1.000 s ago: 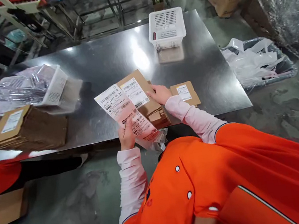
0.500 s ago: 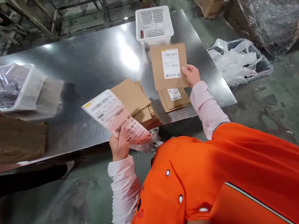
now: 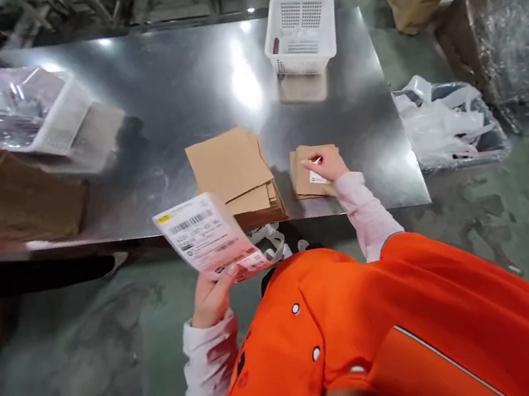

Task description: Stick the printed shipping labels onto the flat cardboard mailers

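My left hand is closed on a strip of printed shipping labels, thumb on top, held in front of the table's near edge. A stack of brown cardboard mailers lies just beyond the strip, with no label showing on its top piece. To the right, my right hand is over a smaller pile of mailers, its fingers partly bent and apart, gripping nothing I can see. Part of a white label shows beneath that hand; the rest of it is covered.
On the steel table a white plastic basket stands at the back right. At left are a white bin of plastic-wrapped items and a large cardboard stack. A floor tub of white bags sits off the right end.
The labelled mailer my right hand held up is now down at the small pile, and that hand has let go. My left hand still holds the label strip, slightly lower and tilted.
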`<state>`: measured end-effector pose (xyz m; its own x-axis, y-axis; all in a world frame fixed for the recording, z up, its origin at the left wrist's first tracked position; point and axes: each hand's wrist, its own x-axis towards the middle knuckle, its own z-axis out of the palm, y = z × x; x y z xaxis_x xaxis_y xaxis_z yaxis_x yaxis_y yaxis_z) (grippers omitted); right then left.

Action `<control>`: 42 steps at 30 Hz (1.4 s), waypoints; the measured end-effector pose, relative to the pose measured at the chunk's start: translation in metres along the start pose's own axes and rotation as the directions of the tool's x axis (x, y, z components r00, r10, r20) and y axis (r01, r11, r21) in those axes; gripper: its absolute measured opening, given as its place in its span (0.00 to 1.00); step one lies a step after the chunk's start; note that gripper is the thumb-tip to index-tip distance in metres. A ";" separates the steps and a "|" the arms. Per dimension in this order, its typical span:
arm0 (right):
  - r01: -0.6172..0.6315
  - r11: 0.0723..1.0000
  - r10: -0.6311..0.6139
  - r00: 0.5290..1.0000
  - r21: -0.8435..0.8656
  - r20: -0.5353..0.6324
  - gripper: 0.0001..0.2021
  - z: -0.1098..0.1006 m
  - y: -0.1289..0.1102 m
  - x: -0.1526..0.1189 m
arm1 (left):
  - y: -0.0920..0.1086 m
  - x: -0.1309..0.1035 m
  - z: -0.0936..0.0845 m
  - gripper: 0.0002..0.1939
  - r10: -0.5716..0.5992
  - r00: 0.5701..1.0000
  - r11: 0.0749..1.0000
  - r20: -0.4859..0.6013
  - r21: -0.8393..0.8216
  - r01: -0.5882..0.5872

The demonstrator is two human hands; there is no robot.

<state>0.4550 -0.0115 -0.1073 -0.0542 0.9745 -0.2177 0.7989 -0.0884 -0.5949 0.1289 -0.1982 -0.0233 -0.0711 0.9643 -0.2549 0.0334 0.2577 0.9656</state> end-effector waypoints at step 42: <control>0.443 0.896 -0.436 0.892 -0.036 0.120 0.22 0.037 -0.196 0.163 | -0.050 0.041 0.071 0.39 -0.282 0.958 0.894 0.055 -0.347 0.283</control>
<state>0.2672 0.1568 -0.0549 -0.4686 0.8830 -0.0281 0.7133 0.3594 -0.6018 0.1953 -0.1677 -0.0858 -0.0230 0.8545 -0.5189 -0.3360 0.4822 0.8091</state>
